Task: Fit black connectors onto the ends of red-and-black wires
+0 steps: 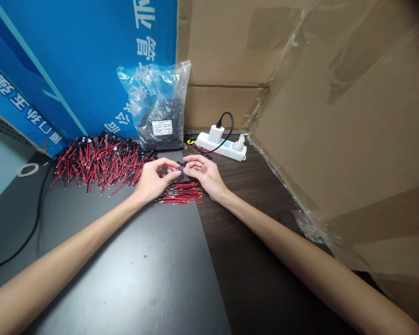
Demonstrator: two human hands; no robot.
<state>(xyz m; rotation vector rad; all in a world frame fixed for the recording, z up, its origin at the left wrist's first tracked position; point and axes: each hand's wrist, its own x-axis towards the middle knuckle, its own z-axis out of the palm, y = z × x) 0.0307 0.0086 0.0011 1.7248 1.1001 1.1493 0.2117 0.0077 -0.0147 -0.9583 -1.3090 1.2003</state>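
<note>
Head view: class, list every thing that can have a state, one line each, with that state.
left hand, pinching the small black part.
right hand, pinching its other end.
small black part, held between both hands.
plastic bag, upright, partly filled.
charger, plugged into the power strip.
wire pile, loose heap.

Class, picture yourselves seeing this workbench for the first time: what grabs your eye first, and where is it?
The heap of red-and-black wires at the back left stands out first. Mid-table, the left hand and right hand meet, pinching a small black part above a smaller wire bundle.
</note>
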